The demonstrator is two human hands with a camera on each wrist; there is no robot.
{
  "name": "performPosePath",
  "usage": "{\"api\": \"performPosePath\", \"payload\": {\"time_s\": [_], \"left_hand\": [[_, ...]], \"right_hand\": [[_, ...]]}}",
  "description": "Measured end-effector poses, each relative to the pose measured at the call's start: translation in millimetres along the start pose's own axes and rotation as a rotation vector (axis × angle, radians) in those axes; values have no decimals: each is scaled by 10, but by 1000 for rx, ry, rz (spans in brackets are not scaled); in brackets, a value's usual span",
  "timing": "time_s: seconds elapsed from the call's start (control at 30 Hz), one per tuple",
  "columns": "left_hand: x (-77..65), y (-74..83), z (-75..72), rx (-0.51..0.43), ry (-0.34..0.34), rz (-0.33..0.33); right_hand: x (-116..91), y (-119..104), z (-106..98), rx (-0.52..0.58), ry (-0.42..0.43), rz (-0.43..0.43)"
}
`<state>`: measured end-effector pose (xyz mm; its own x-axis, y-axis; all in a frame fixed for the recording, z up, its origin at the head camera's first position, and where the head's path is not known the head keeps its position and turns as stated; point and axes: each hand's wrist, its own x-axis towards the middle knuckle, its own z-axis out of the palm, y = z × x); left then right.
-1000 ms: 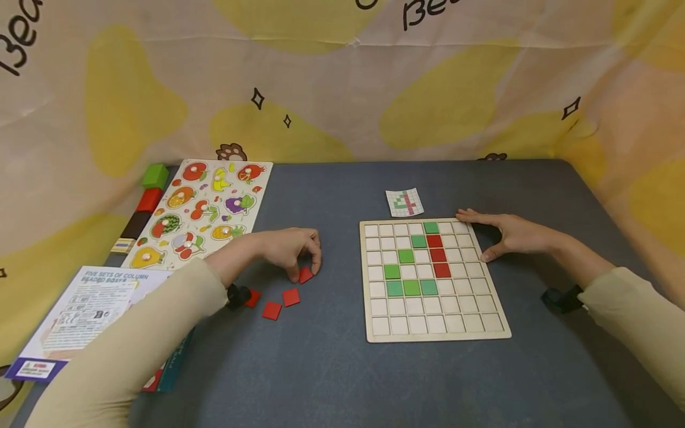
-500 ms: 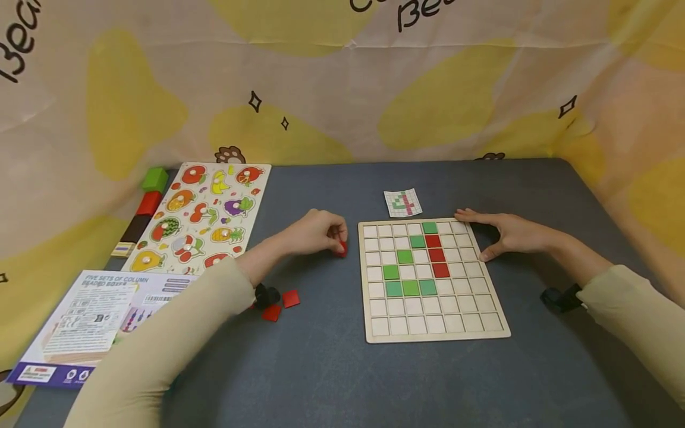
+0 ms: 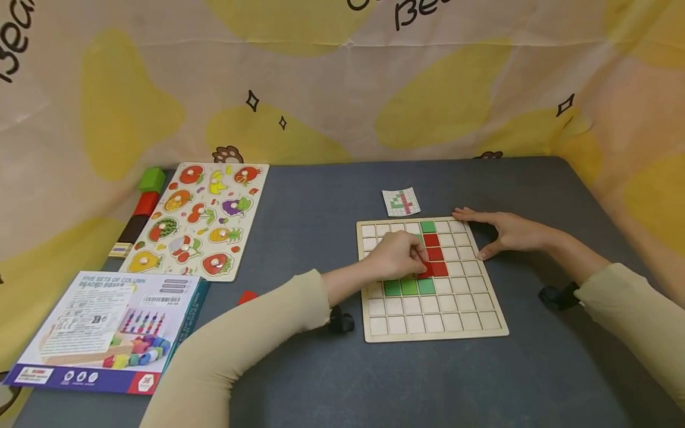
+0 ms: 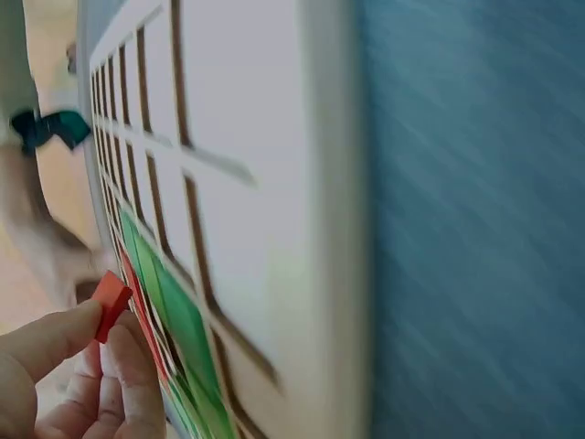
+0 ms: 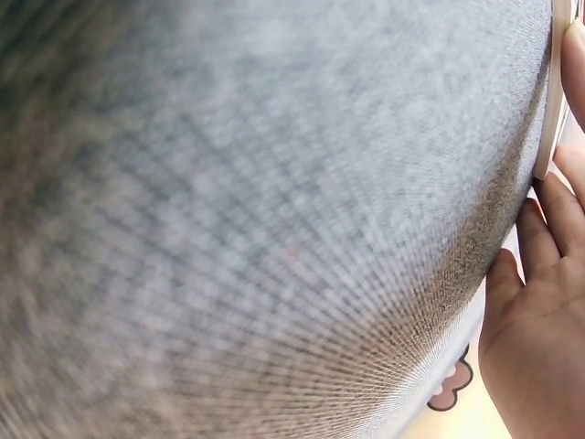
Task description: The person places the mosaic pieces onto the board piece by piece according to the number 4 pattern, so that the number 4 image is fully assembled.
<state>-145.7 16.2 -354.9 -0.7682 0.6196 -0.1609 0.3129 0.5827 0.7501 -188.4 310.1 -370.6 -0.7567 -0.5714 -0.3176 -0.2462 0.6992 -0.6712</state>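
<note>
My left hand (image 3: 397,255) is over the wooden grid board (image 3: 436,340), pinching a red square tile (image 4: 111,304) between thumb and fingertips. In the head view that tile overlaps the row where the lowest red tile (image 3: 440,269) of a short red column lies. Green tiles (image 3: 409,288) fill several cells below the hand, and another green tile (image 3: 428,227) sits in the top row; the hand hides some cells. My right hand (image 3: 511,233) rests at the board's upper right edge, fingers stretched out along the corner and thumb on the side.
Behind the board lies a small pattern card (image 3: 401,202). To the left are a fruit puzzle board (image 3: 251,223), a purple-and-white box (image 3: 107,333) and stacked colored blocks (image 3: 152,179). A loose red tile (image 3: 247,296) shows beside my left sleeve (image 3: 267,333).
My left hand picked up a red tile from the loose ones on the left and carried it right, onto the board. The right hand has stayed at the board's edge.
</note>
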Motion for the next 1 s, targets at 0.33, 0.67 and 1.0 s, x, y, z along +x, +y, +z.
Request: {"api": "performPosePath", "payload": {"time_s": [0.33, 0.67, 1.0], "left_hand": [[104, 172, 267, 127, -9, 70], [51, 243, 335, 393, -48, 179], [-81, 52, -75, 385, -128, 266]], "right_hand": [[-18, -6, -12, 1, 2, -19], [-10, 14, 1, -10, 1, -20], [-2, 7, -9, 6, -10, -8]]}}
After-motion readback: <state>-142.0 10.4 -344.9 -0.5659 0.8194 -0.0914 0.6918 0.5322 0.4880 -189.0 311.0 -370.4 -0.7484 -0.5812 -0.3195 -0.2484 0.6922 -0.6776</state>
